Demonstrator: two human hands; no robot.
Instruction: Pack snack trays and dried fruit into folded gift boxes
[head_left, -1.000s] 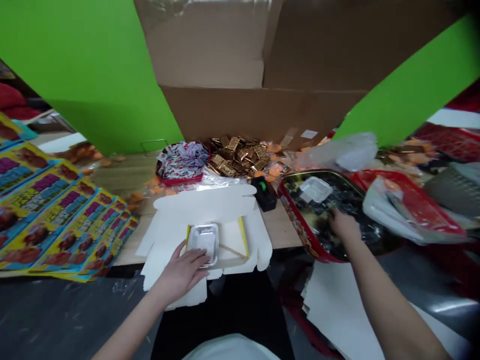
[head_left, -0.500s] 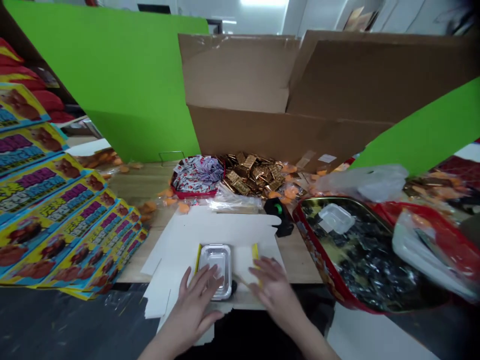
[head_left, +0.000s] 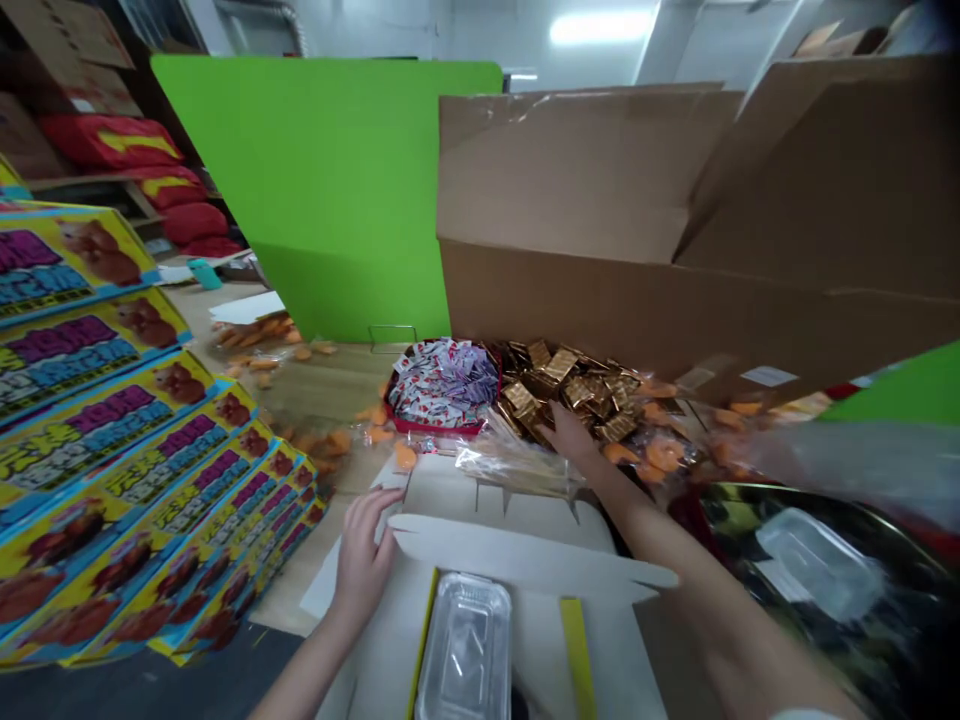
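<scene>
My left hand [head_left: 365,550] is beside the left end of a white cardboard flap [head_left: 517,553], thumb and fingers apart; whether it touches the flap I cannot tell. My right hand [head_left: 568,437] reaches across to a heap of gold-wrapped flat pieces [head_left: 600,395], its fingers apart among them and the tips partly hidden. An opened white box blank [head_left: 615,640] lies in front of me with yellow edge strips [head_left: 577,655]. On it stands a silver foil tray [head_left: 466,640] with a clear cover or insert.
A red tray [head_left: 442,428] of small printed sachets and a bundle of clear plastic bags [head_left: 517,460] lie behind the blank. Yellow printed boxes [head_left: 135,430] are stacked at left. Cardboard [head_left: 555,180] stands behind; a tin holding a clear plastic container [head_left: 821,560] is at right.
My right hand has gone forward from the blank to the gold pieces. My left hand has left the foil tray for the flap's left end, and the flap now stands raised. The view has shifted.
</scene>
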